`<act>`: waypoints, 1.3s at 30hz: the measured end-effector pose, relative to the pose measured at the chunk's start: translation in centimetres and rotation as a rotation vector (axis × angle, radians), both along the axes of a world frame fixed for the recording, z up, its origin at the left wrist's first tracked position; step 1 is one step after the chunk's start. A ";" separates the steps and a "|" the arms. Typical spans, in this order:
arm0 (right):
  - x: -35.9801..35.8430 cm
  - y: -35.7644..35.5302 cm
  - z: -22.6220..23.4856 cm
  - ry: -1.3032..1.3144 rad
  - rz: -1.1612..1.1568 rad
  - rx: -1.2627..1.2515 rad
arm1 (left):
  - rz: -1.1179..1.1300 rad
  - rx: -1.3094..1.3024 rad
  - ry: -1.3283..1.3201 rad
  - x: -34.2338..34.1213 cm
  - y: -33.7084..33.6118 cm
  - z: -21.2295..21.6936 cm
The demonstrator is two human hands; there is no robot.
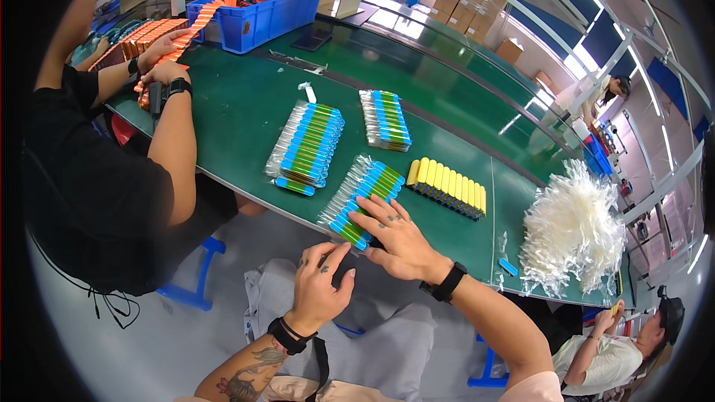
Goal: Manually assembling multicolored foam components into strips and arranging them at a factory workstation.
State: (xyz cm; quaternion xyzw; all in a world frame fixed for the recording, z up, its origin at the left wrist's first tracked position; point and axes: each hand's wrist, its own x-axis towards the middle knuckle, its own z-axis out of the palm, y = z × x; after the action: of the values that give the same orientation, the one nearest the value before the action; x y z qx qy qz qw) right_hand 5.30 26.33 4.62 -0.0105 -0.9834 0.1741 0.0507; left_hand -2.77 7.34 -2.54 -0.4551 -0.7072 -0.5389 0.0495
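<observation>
Blue-green packet row [370, 183], centre: seems unfinished | two stacks [309, 140], upper centre: look done | right hand [406, 244] spread atop, left hand [322, 290] loose, apparently empty

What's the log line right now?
left hand: open, near blue-green packets | right hand: on packets | yellow row: beyond right hand

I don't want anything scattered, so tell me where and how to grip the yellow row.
Press the yellow row at its two ends, left hand at the left, right hand at the right, coming from the near side, facing the person. The pieces stand side by side and may be loose, so squeezing along the line should hold them together.
</observation>
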 end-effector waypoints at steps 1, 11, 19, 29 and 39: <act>0.0 -0.1 -0.2 0.006 -0.011 0.001 | 0.000 0.000 0.001 0.0 0.0 0.1; -0.4 -0.3 -0.9 0.113 -0.087 -0.118 | 0.049 -0.134 0.272 -0.6 0.7 1.5; -1.9 1.7 0.6 0.326 -0.441 -1.101 | 0.052 -0.317 0.408 0.0 1.1 1.6; 0.5 7.2 12.2 0.762 -0.370 -1.550 | 0.013 -0.319 0.356 0.2 1.7 3.0; 9.8 -3.3 7.3 0.268 -0.454 -1.927 | 0.026 0.232 0.425 2.2 0.9 4.3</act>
State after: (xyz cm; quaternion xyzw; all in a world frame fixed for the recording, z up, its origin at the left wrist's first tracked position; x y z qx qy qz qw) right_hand 15.06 23.06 11.95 -0.2150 -0.3832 0.8834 0.1629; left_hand -0.61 8.25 1.76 -0.5403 -0.6201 -0.5078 0.2561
